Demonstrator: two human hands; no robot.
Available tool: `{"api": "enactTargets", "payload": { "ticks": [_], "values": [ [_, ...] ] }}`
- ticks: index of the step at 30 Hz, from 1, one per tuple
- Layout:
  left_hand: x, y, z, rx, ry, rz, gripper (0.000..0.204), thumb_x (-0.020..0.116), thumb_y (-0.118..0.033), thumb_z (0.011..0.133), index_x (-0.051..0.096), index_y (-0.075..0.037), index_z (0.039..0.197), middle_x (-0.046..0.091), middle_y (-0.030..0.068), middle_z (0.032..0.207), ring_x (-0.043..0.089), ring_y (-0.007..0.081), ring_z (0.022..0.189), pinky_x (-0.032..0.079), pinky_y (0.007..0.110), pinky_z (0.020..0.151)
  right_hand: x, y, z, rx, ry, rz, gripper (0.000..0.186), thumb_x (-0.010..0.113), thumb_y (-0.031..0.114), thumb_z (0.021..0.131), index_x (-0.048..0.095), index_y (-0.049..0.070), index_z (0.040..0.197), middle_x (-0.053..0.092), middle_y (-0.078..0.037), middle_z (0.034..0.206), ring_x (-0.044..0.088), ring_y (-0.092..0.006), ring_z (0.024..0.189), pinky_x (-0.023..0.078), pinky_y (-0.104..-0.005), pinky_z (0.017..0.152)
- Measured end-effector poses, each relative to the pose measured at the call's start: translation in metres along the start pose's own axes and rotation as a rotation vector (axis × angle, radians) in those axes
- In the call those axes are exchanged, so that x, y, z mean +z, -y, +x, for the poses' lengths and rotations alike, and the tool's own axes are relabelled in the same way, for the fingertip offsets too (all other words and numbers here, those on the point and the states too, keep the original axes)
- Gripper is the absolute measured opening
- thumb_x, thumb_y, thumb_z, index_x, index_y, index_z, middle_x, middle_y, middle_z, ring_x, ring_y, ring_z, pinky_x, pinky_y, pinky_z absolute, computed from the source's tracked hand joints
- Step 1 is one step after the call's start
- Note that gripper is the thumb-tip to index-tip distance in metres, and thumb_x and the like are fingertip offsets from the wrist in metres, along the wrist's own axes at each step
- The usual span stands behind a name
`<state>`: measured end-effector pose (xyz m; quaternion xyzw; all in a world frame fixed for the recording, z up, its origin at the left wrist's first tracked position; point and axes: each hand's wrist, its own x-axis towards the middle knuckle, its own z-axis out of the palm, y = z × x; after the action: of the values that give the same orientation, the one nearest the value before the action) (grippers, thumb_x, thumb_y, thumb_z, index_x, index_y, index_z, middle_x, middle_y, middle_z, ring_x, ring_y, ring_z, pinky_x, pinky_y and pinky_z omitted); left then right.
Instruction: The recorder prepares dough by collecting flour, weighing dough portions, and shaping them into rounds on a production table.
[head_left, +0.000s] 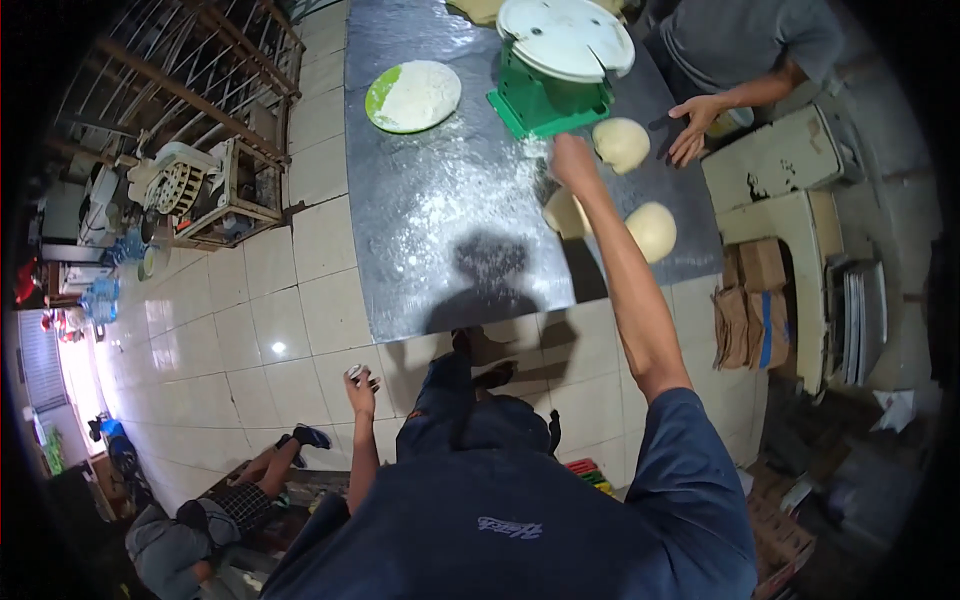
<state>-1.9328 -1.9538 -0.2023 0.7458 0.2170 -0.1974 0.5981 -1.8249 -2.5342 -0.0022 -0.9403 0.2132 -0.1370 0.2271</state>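
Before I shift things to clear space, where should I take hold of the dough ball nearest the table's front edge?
Cup the dough ball from above, fingers around its sides. It is smooth, round and handle-free, lying free on the floured table, with open space to its right.

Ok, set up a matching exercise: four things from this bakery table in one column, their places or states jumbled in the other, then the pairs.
Things:
1. green scale
2. green plate
3. right hand
4. left hand

Places or states:
A. covered with flour, on the table's far left part
B. stretched out over the table beside a dough ball
C. carries a white round pan on top
D. down by the person's side over the tiled floor, around a small object

Pairs: 1-C, 2-A, 3-B, 4-D
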Motion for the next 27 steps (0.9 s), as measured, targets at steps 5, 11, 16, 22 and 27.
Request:
{"api": "enactTargets", "payload": {
  "ticks": [5, 11, 16, 22, 27],
  "values": [
    [0.008, -0.050, -0.002, 0.017, -0.165, -0.101, 0.048, 0.056, -0.047, 0.089, 0.043, -0.009, 0.115, 0.057, 0.0118, 0.100, 0.061, 0.0205, 0.075, 0.049, 0.031, 0.063, 0.035, 0.072, 0.026, 0.069, 0.185, 0.254, 0.029, 0.054, 0.004, 0.073, 0.063, -0.005, 0.099, 0.061, -0.031, 0.093, 0.059, -0.0440, 0.091, 0.047, -0.0477, 0.081],
    [0.066, -0.107, 0.019, 0.239, -0.041, 0.324, 0.038, 0.067, -0.032, 0.085, 0.052, -0.001, 0.101, 0.058, 0.0071, 0.081, 0.057, 0.0153, 0.072, 0.047, 0.028, 0.065, 0.129, 0.125, 0.128, -0.156, 0.086, 0.165, 0.026, 0.058, 0.006, 0.074, 0.063, -0.001, 0.098, 0.062, -0.027, 0.097, 0.060, -0.0416, 0.093, 0.048, -0.0466, 0.084],
    [0.073, -0.104, 0.021, 0.118, 0.002, 0.230, 0.035, 0.070, -0.030, 0.083, 0.055, -0.003, 0.100, 0.060, 0.0087, 0.087, 0.059, 0.0181, 0.080, 0.048, 0.031, 0.071, 0.202, 0.097, 0.210, -0.180, 0.051, -0.138, 0.020, 0.060, 0.009, 0.077, 0.062, 0.005, 0.096, 0.056, -0.022, 0.106, 0.058, -0.0410, 0.096, 0.050, -0.0483, 0.079],
    [0.071, -0.109, 0.019, 0.052, -0.096, 0.264, 0.032, 0.071, -0.028, 0.082, 0.057, -0.004, 0.099, 0.060, 0.0086, 0.088, 0.059, 0.0163, 0.080, 0.048, 0.030, 0.070, 0.162, 0.118, 0.206, 0.090, 0.345, 0.313, 0.026, 0.051, 0.013, 0.083, 0.059, -0.003, 0.102, 0.064, -0.018, 0.089, 0.062, -0.0295, 0.078, 0.049, -0.0397, 0.069],
    [0.065, -0.085, 0.026, 0.100, 0.005, 0.018, 0.030, 0.073, -0.020, 0.081, 0.055, -0.004, 0.098, 0.059, 0.0048, 0.084, 0.054, 0.0094, 0.064, 0.045, 0.022, 0.056, 0.123, 0.126, 0.133, 0.134, 0.793, 0.399, 0.036, 0.050, 0.019, 0.084, 0.056, -0.005, 0.111, 0.064, -0.016, 0.086, 0.059, -0.0215, 0.076, 0.047, -0.0361, 0.066]
  ]
}}
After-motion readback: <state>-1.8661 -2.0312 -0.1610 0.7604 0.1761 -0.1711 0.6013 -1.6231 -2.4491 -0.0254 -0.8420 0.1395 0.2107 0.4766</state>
